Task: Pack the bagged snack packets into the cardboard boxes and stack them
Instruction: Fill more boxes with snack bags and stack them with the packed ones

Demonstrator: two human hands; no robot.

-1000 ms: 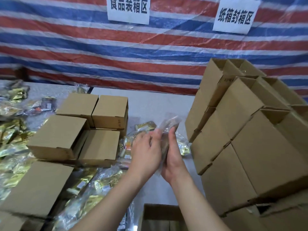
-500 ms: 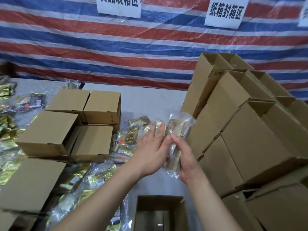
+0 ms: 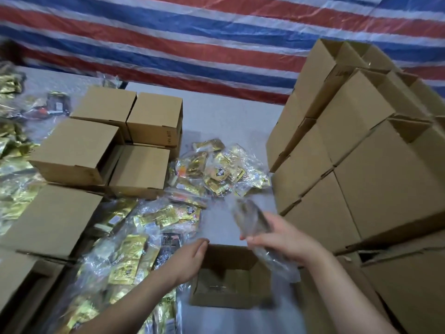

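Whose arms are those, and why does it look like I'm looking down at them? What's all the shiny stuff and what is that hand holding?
This picture comes from a camera worn on a person's head, so you see their own two arms as they would. There is no robot here. On the grey table lie clear bags of shiny gold snack packets. Closed cardboard boxes sit on the left, and a tall stack of boxes stands on the right. The right hand grips one clear bag of snacks, blurred because it is moving, above an open box near the person. The left hand rests at that box's left edge; whether it grips the edge is too blurred to tell.
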